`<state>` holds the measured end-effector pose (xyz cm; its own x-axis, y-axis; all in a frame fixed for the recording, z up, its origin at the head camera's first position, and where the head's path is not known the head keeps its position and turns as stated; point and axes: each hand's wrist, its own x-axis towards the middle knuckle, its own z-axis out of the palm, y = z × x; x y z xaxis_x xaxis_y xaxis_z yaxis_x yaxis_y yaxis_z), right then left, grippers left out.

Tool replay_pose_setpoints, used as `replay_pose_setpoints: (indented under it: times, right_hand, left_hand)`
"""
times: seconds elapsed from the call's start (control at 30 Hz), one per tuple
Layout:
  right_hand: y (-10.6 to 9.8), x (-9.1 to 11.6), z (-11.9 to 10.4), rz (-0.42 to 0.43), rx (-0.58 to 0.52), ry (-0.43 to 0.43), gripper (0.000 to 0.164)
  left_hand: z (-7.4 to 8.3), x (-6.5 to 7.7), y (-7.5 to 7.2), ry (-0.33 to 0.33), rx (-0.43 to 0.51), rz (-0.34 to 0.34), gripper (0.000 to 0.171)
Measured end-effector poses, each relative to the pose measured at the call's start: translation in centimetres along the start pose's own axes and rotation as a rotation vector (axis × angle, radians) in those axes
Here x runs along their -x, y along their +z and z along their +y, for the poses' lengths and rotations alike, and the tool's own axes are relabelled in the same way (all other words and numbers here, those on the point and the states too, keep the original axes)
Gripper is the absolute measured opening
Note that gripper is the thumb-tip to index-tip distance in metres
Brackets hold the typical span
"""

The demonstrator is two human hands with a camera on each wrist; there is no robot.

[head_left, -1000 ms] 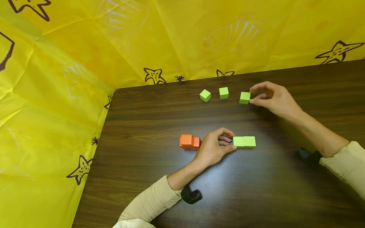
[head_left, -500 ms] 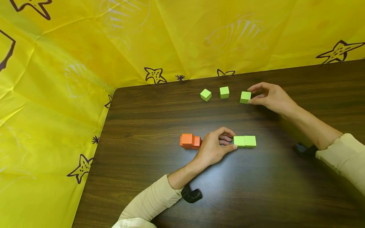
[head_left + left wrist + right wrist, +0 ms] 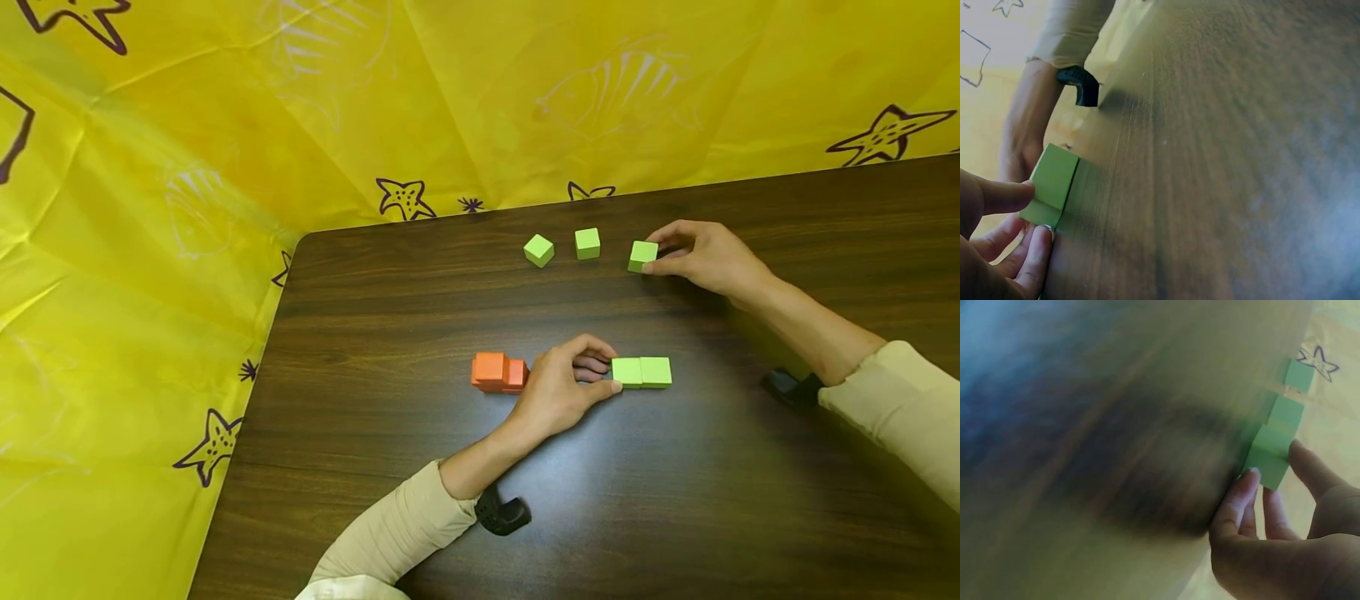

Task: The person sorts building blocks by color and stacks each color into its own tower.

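Note:
My left hand (image 3: 558, 387) holds the near end of two light-green blocks (image 3: 641, 372) that sit side by side on the table. In the left wrist view the thumb (image 3: 1007, 197) lies against one face of the green block (image 3: 1055, 175), and fingertips touch its lower end. At the table's far side my right hand (image 3: 708, 258) pinches a green cube (image 3: 640, 253) between thumb and fingers. The right wrist view has that cube (image 3: 1269, 456) between the fingertips. Orange blocks (image 3: 491, 369) stand just left of my left hand, which partly hides them.
Two more green cubes, one turned (image 3: 538, 250) and one squarer (image 3: 588, 242), rest left of the pinched cube. A yellow patterned sheet (image 3: 480, 100) hangs behind and left of the dark wooden table (image 3: 360, 433). A black device (image 3: 504, 512) is under the left wrist.
My right hand has moved slightly left, from the green cube's right edge to a pinch around it. The left hand and the blocks by it have stayed put.

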<state>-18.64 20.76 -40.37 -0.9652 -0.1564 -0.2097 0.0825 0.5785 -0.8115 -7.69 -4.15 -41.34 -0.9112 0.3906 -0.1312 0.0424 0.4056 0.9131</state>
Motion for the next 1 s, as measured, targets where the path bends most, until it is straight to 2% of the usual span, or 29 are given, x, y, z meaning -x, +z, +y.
replay_pose_setpoints:
  times: [0.33, 0.6, 1.0]
  right_hand:
    - [-0.2, 0.3, -0.3, 0.03, -0.013, -0.009, 0.053]
    - [-0.5, 1.4, -0.5, 0.015, -0.191, -0.011, 0.051]
    - [-0.5, 3.4, -0.5, 0.045, -0.186, -0.024, 0.05]
  left_hand:
    - [0.0, 0.0, 0.1, 0.007, -0.002, -0.002, 0.03]
    - [0.1, 0.0, 0.1, 0.003, -0.002, -0.007, 0.029]
    - [0.0, -0.1, 0.0, 0.007, -0.007, 0.0, 0.029]
